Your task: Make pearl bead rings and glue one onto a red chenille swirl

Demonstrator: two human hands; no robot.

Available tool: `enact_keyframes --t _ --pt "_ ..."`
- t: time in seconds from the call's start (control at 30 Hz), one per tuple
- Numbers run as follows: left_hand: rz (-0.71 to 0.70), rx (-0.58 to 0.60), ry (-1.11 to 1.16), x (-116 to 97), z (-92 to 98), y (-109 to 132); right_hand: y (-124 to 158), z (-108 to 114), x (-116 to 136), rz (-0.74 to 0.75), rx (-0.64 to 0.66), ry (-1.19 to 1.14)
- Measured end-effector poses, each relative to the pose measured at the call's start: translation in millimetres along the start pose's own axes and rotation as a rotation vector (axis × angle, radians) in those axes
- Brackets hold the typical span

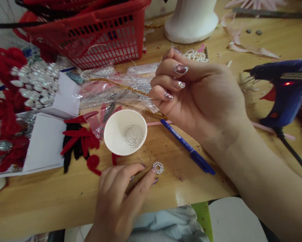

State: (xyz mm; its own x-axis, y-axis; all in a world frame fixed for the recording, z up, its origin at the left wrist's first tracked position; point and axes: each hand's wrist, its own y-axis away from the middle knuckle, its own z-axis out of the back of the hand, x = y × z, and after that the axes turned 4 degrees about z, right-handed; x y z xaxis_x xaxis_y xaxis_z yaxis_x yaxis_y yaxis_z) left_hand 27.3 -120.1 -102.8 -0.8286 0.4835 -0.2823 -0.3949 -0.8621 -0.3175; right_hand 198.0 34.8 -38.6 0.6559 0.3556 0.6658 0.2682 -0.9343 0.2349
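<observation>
A small ring of white pearl beads [160,167] lies on the wooden table. My left hand [122,188] rests palm down beside it, with a fingertip pressed on the ring's left edge. Raised above the table, my right hand [198,94] has its fingers curled in and its thumb and forefinger pinched together. What sits in that pinch is hidden or too thin to make out. Just beyond my left hand, a white cup [113,134] holds many tiny pearl beads [134,135]. A blue pen [188,146] lies below my right hand.
A red plastic basket [110,40] stands at the back left. White boxes [43,143] hold pearl clusters [38,84] and red fuzzy pieces [7,117]. Clear plastic packets [102,94] lie behind the cup. On the right is a blue glue gun [279,90] with a red light lit.
</observation>
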Motion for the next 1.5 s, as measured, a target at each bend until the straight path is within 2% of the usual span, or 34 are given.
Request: enact_keyframes --t 0.17,0.53,0.83,1.0,1.5 --pt "0.008 -0.006 0.017 -0.5 0.7 -1.1 0.1 -0.6 1.0 -0.009 -0.074 0.011" --pt "-0.012 0.036 -0.012 1.1 -2.6 -0.8 1.9 -0.7 1.7 -0.014 0.0 -0.053" --pt "-0.014 0.04 -0.036 1.1 -0.9 -2.2 2.4 -1.2 2.2 -0.001 -0.003 -0.031" --pt "-0.012 0.023 -0.031 -0.2 -1.0 -3.7 3.1 -1.0 2.3 -0.002 0.04 -0.087" --pt "-0.046 0.034 -0.058 0.0 -0.3 -5.6 2.8 -2.3 2.8 0.002 -0.004 -0.018"
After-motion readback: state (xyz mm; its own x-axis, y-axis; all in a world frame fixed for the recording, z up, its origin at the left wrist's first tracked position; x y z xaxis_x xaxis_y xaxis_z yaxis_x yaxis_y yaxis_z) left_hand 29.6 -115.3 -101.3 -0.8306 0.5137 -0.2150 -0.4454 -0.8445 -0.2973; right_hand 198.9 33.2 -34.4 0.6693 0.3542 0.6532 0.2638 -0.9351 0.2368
